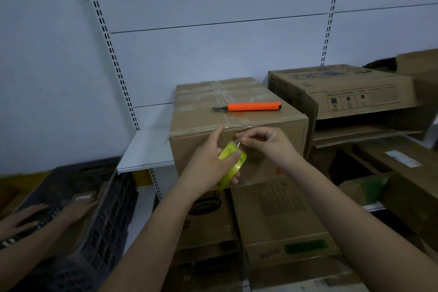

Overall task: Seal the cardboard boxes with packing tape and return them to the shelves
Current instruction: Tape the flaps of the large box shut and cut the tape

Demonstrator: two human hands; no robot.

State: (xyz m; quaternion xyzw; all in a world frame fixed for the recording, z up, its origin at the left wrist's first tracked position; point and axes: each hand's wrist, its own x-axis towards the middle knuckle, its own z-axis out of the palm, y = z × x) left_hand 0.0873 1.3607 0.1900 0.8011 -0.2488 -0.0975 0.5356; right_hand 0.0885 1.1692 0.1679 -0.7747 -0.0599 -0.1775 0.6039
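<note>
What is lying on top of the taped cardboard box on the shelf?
An orange utility knife lies on the taped cardboard box, across clear tape strips. The contents are hidden, because the flaps are closed.

1. Open box (350,92) at right — blue print on top and a panel of small boxed marks and lines on its flap, all too blurred to read.
2. Lower box (282,216) — a block of dark printed lines on top, and on its front a dark word beside a green label; no letters can be made out.
3. Tape roll (231,161) — faint marks on the yellow core, unreadable.
4. Far-right box (403,161) — a white label, its text too small to tell.
</note>
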